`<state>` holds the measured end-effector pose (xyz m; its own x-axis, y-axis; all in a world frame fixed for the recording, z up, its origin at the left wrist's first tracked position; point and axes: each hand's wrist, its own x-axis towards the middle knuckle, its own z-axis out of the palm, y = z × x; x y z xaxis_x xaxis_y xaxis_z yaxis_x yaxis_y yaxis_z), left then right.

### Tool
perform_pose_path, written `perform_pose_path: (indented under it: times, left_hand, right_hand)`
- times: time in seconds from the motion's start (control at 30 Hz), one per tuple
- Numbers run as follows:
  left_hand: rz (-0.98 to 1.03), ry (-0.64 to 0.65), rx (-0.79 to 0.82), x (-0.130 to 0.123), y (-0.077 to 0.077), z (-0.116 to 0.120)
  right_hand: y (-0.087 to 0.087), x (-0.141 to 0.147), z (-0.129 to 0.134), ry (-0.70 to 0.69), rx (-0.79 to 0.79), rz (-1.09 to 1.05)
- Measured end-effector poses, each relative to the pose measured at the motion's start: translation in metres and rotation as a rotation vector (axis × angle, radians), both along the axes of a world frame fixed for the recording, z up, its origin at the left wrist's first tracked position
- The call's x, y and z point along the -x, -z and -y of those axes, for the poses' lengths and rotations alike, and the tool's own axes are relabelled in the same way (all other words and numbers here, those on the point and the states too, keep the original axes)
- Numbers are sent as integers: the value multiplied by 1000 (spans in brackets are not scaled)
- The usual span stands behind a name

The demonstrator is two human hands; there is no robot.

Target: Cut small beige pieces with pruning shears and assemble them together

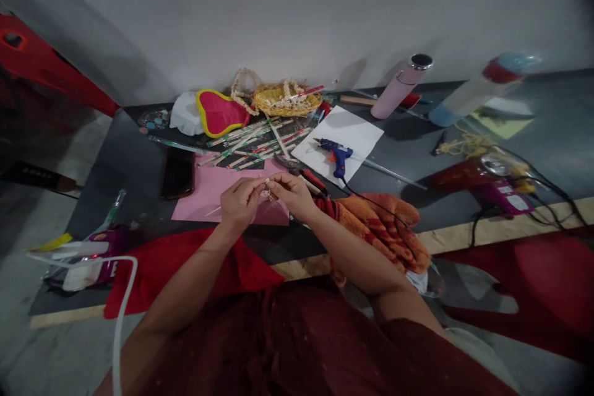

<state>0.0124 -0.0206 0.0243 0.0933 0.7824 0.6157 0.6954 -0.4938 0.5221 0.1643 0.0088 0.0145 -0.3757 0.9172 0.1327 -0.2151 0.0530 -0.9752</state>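
Note:
Above a pink paper sheet (188, 210), my left hand (239, 201) and my right hand (293, 193) meet, fingertips pinched together. Between them is a small whitish beaded-looking piece (268, 194), partly covered by the fingers and too small to name surely. A thin pale stick (213, 211) lies on the paper beside my left hand. Right of my right hand are red-handled pliers (314, 180), with their head toward several wrapped sticks (250, 147). A blue glue gun (338, 156) rests on a white sheet (359, 130) farther back.
A yellow basket (266, 99) with whitish strands stands by the wall, beside a pink heart-shaped piece (223, 114). A black phone (178, 173) lies left. At right stand a pink flask (399, 88) and a bottle (473, 99). An orange cloth (378, 229) and cables occupy the front edge.

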Motion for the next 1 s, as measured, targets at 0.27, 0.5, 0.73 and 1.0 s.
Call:
perform_pose_path:
  times: [0.27, 0.5, 0.73, 1.0]
  left_hand:
    - [-96, 0, -76, 9, 5, -2]
    - [-130, -9, -58, 13, 8, -3]
    - [-139, 0, -34, 14, 9, -2]
    - [-152, 12, -63, 17, 14, -3]
  right_hand:
    - [-2, -3, 0, -5, -82, 121]
    - [1, -3, -1, 6, -127, 213]
    - [1, -5, 0, -22, -124, 191]
    - [5, -7, -2, -37, -167, 227]
